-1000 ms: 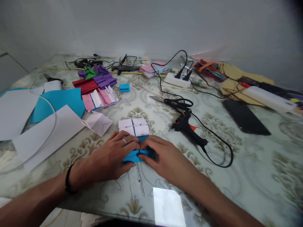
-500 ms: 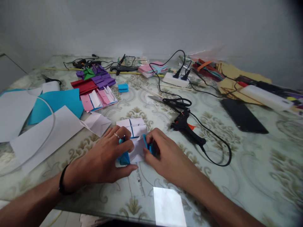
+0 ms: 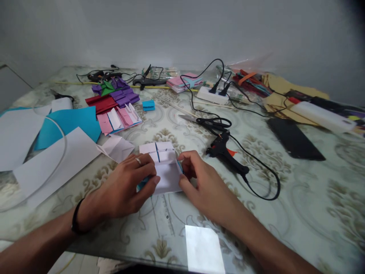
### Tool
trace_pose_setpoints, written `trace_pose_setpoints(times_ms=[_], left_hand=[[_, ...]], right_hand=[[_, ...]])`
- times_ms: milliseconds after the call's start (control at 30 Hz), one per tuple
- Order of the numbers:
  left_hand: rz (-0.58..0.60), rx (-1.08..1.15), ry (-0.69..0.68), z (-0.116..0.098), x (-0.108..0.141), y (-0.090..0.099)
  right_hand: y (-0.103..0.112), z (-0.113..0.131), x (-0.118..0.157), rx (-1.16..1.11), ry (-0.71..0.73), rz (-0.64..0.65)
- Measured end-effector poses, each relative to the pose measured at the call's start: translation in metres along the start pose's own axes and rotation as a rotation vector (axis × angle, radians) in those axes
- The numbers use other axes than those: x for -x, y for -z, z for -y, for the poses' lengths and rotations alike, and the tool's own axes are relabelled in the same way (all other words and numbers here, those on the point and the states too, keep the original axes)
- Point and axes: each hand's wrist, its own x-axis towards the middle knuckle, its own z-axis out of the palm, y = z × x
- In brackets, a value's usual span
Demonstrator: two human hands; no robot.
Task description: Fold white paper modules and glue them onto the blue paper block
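A small folded paper (image 3: 168, 177), white on its upper face and blue underneath, lies on the table near the front edge. My left hand (image 3: 125, 188), with a ring and a dark wristband, grips its left side, where a blue corner sticks out. My right hand (image 3: 201, 182) pinches its right edge. Just behind the paper sits another folded white square (image 3: 159, 149) with a blue slit down its middle.
Black glue gun (image 3: 225, 154) with looping cord and black scissors (image 3: 212, 122) lie to the right. Large white and blue sheets (image 3: 61, 125) cover the left. Coloured folded pieces (image 3: 116, 110), a power strip (image 3: 212, 96) and a black phone (image 3: 295, 139) sit farther back.
The paper showed its blue side under both hands a second ago; it has been unfolded and turned so the white face is up, and both hands moved slightly away from me.
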Motion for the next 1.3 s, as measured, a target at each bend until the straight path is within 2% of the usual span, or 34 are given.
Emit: trace_pose_setpoints(times_ms=[200, 300, 367, 433, 500, 567, 700, 967, 1100, 1300], left_hand=[[0.115, 0.156, -0.077, 0.003, 0.003, -0.001], [0.141, 0.136, -0.037, 0.006, 0.005, -0.005], [0.083, 0.093, -0.019, 0.01, 0.005, -0.007], [-0.062, 0.074, -0.067, 0.016, 0.003, -0.008], [-0.137, 0.022, 0.01, 0.025, 0.001, -0.009], [-0.119, -0.027, 0.058, 0.034, -0.002, -0.01], [0.007, -0.025, 0.101, 0.046, -0.006, -0.01], [0.126, -0.085, 0.053, 0.041, -0.006, 0.004], [0.103, -0.089, -0.018, 0.045, -0.001, 0.003], [0.113, -0.047, -0.037, 0.05, 0.008, -0.001]], right_hand=[[-0.003, -0.002, 0.0, -0.039, 0.019, 0.04], [-0.005, -0.006, 0.0, 0.036, 0.059, 0.099], [-0.007, -0.01, 0.0, 0.099, 0.111, 0.124], [-0.008, -0.014, 0.0, 0.137, 0.164, 0.114], [-0.009, -0.016, -0.001, 0.157, 0.206, 0.092], [-0.01, -0.017, -0.001, 0.175, 0.232, 0.088], [-0.013, -0.016, -0.002, 0.201, 0.255, 0.095], [-0.012, -0.011, -0.001, 0.198, 0.27, 0.152], [-0.014, -0.008, -0.001, 0.167, 0.287, 0.142], [-0.022, -0.007, -0.002, 0.151, 0.335, 0.137]])
